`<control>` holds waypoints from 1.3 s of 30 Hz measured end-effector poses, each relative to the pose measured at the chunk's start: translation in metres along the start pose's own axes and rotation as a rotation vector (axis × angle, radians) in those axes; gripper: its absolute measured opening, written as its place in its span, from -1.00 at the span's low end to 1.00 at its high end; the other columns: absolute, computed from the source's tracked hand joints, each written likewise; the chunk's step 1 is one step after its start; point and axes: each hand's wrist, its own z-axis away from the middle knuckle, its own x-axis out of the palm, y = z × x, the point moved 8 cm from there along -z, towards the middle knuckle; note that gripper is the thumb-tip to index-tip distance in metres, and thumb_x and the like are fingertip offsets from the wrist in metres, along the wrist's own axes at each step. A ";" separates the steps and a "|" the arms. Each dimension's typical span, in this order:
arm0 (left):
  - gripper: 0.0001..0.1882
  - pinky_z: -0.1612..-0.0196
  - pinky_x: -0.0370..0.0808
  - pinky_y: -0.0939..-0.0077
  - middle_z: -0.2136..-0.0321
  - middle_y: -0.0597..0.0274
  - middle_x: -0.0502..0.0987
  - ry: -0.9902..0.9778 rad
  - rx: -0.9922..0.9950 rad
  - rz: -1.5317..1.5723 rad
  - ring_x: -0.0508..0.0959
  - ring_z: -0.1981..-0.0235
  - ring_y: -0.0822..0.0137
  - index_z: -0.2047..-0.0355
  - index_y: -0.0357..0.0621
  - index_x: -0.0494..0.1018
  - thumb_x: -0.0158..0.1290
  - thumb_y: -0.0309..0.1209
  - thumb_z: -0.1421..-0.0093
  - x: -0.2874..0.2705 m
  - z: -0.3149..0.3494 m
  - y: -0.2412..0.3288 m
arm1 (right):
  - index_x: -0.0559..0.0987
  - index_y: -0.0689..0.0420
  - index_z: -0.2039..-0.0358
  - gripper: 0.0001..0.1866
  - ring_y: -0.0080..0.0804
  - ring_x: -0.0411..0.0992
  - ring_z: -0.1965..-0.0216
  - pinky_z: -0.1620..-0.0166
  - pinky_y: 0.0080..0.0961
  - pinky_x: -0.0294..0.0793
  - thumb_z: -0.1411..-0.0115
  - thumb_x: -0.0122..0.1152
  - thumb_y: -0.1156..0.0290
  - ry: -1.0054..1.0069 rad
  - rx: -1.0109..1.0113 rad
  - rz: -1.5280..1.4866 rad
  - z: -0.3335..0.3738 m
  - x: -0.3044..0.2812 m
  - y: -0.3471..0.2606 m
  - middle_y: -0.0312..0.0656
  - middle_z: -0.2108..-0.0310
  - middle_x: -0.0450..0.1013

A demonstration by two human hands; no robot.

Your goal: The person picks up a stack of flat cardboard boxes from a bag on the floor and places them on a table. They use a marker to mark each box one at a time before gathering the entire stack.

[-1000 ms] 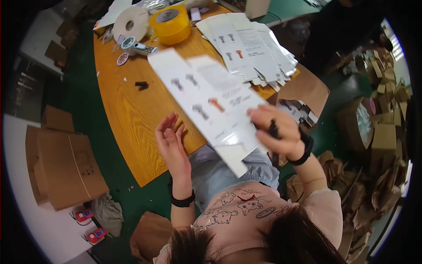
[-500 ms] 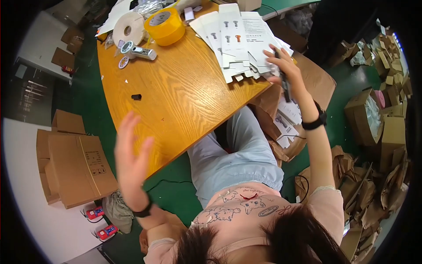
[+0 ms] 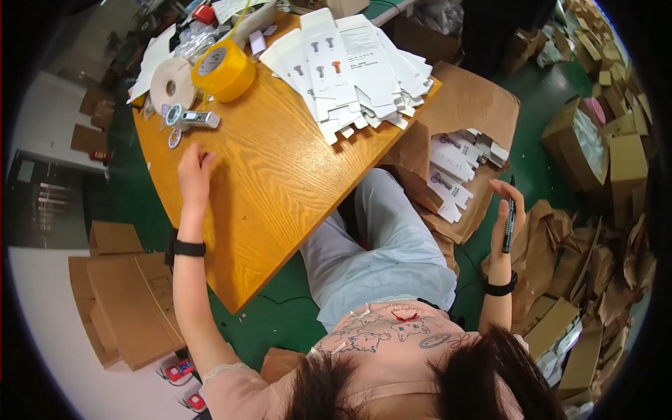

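Observation:
My left hand [image 3: 194, 171] is over the left part of the wooden table [image 3: 273, 175], its fingers curled together. What they hold, if anything, is hidden; the small black cap seen earlier is no longer visible. Just beyond the fingers lie a small grey-white handheld device [image 3: 199, 119] with a round head and a small round disc [image 3: 175, 138]. Off the table's right side, my right hand [image 3: 501, 210] holds a black marker pen [image 3: 509, 220] upright between thumb and fingers.
Flat white printed cartons [image 3: 364, 66] are piled at the table's far right corner. Behind the device stand a yellow tape roll [image 3: 234, 77] and a white roll [image 3: 183, 84]. A brown paper bag [image 3: 483, 105] of folded cartons sits beside my legs. Cardboard boxes [image 3: 140, 301] stand at left.
My left hand has moved forward over the table, its fingers closing where the black cap lay. My right hand has drawn back from the carton pile with the marker pen. The view has shifted.

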 end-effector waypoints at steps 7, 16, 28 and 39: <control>-0.68 0.35 0.34 0.31 0.48 0.08 0.45 0.231 0.235 -0.316 0.42 0.37 0.05 0.35 -0.19 0.36 0.16 -0.38 0.11 0.011 -0.097 0.028 | 0.41 0.25 0.26 -0.56 -0.37 0.39 0.22 0.12 -0.52 0.32 -0.13 -0.03 0.06 0.002 -0.070 0.062 0.017 0.003 -0.021 -0.10 0.30 0.45; -0.76 0.45 0.23 0.65 0.36 0.25 0.34 -0.222 0.208 0.444 0.33 0.39 0.42 0.30 -0.23 0.34 0.02 -0.58 0.05 -0.007 0.071 0.235 | 0.37 0.22 0.17 -0.65 -0.48 0.40 0.36 0.26 -0.60 0.36 -0.20 -0.11 0.20 0.214 0.423 -0.283 0.069 -0.041 0.095 -0.14 0.39 0.44; -0.36 -0.06 0.12 0.00 -0.03 -0.29 0.06 -0.596 0.374 0.188 0.10 -0.04 -0.25 0.08 -0.41 0.13 0.09 -0.52 0.22 0.491 0.106 0.422 | 0.30 0.17 0.14 -0.66 -0.52 0.38 0.34 0.27 -0.61 0.33 -0.21 -0.16 0.18 0.509 0.754 -0.432 0.081 -0.051 0.214 -0.18 0.44 0.42; 0.06 0.11 0.28 -0.14 -0.11 -0.21 -0.08 -0.600 1.254 -0.315 0.02 -0.11 -0.14 -0.10 -0.19 -0.01 0.29 -0.14 0.40 0.576 0.109 0.436 | 0.29 0.17 0.15 -0.72 -0.48 0.39 0.31 0.24 -0.59 0.37 -0.18 -0.07 0.30 0.439 0.796 -0.103 0.096 -0.042 0.331 -0.17 0.37 0.41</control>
